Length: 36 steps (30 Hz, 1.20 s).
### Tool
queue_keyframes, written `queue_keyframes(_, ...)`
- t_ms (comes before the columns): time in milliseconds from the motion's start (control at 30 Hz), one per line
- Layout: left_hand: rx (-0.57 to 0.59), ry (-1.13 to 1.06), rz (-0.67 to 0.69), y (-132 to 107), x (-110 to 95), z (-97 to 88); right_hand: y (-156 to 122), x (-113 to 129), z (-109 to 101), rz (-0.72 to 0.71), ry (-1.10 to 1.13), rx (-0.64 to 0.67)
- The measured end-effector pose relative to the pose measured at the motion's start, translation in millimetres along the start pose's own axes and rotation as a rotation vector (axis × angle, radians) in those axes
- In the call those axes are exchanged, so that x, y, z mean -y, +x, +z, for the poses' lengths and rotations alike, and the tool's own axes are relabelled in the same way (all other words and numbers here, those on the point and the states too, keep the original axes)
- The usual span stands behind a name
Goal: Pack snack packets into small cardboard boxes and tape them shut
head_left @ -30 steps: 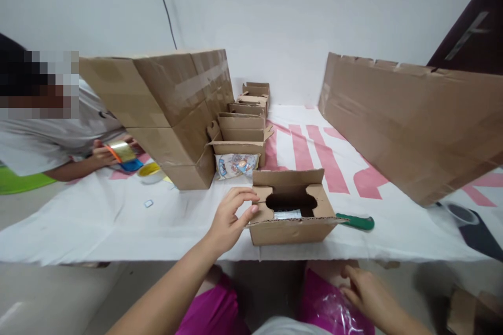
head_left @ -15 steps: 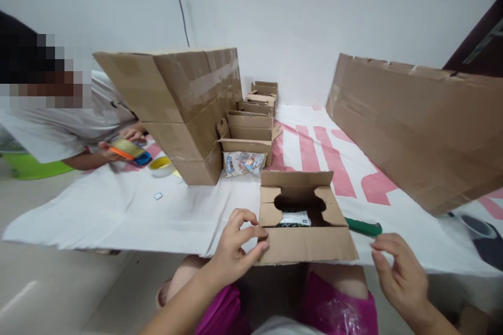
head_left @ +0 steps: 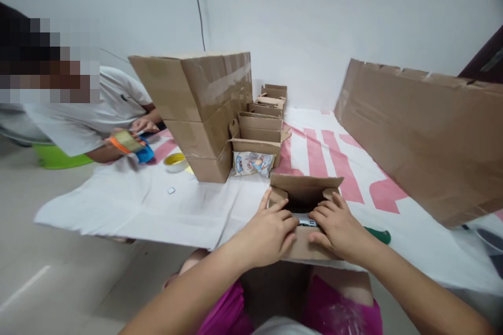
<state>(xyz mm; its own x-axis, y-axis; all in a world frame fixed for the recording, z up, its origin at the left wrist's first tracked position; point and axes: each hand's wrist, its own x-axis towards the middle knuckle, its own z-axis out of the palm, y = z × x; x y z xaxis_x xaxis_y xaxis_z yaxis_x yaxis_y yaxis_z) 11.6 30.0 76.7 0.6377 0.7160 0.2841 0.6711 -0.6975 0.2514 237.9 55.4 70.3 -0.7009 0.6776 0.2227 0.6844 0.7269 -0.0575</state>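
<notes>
- Now your left hand (head_left: 271,230) and right hand (head_left: 338,227) both lie on the small cardboard box (head_left: 304,186). Half a second ago only the left touched it, pinching the front left corner, while the right hung apart at the right side.
- Grip: neither hand is clenched. Your fingers are spread flat over the side flaps and front edge, palms down, with the fingertips of the two hands nearly meeting over the opening.
- Position of the box: at the near edge of the white sheet (head_left: 129,207), just in front of your knees, with its rear flap standing upright.
- A packet (head_left: 305,222) inside shows only as a pale sliver between your hands; earlier more of it was visible.
- A green-handled tool (head_left: 378,236) lies on the sheet just right of your right wrist.
- Surface: the sheet, printed with pink stripes, is spread over a pale floor.
- Behind the box: a row of open small boxes (head_left: 260,128), the nearest with a printed pouch (head_left: 252,163) in front of it, beside a stack of taped cartons (head_left: 204,110).
- Right: a long cardboard panel (head_left: 424,131) stands on edge.
- Left: a co-worker's hand holds a tape dispenser (head_left: 129,142); a green basin (head_left: 58,157) sits behind.
- Room: a white wall with a hanging cable (head_left: 200,10).
</notes>
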Motion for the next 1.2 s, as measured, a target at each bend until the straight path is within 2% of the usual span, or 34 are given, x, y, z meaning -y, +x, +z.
queue_keyframes(67, -0.008, 0.062, 0.001, 0.5, -1.1, -2.3, -2.8, -3.5, -0.7, 0.032, -0.065, 0.017)
queue_keyframes(167, -0.127, 0.169, 0.019, -6.5, -0.5, -4.9, -16.0, -16.1, -5.6, 0.082, -0.116, -0.107)
queue_keyframes(300, -0.325, 0.27, -0.176, -21.7, 11.5, -4.0, -36.1, -39.7, -9.4, 0.164, -0.157, -0.275)
queue_keyframes(367, -0.323, 0.216, -0.258, -28.9, 20.4, 0.1, -42.9, -48.0, -7.4, 0.179, -0.141, -0.299)
queue_keyframes(467, -0.267, 0.077, -0.307, -36.9, 30.0, 9.1, -48.5, -53.1, -0.9, 0.199, -0.141, -0.311)
queue_keyframes(567, -0.224, -0.065, -0.367, -41.3, 31.7, 17.2, -53.7, -55.7, 8.5, 0.309, -0.162, -0.256)
queue_keyframes(633, -0.194, -0.183, -0.399, -43.1, 30.5, 22.1, -59.3, -58.6, 16.3, 0.403, -0.059, -0.134)
queue_keyframes(700, -0.178, -0.311, -0.442, -44.6, 30.1, 28.5, -65.6, -61.7, 25.1, 0.46, 0.159, 0.019)
queue_keyframes(767, -0.175, -0.445, -0.494, -45.8, 31.9, 37.8, -70.5, -63.5, 33.5, 0.499, 0.363, 0.097)
queue_keyframes(900, -0.235, -0.661, -0.494, -45.7, 40.2, 65.3, -73.1, -63.2, 43.9, 0.539, 0.554, 0.04)
queue_keyframes(1033, -0.38, -0.7, -0.455, -41.0, 46.7, 94.1, -71.2, -61.3, 46.4, 0.535, 0.674, 0.014)
queue_keyframes(1200, -0.533, -0.802, -0.545, -36.1, 48.3, 118.9, -69.8, -55.8, 54.6, 0.553, 0.806, -0.111)
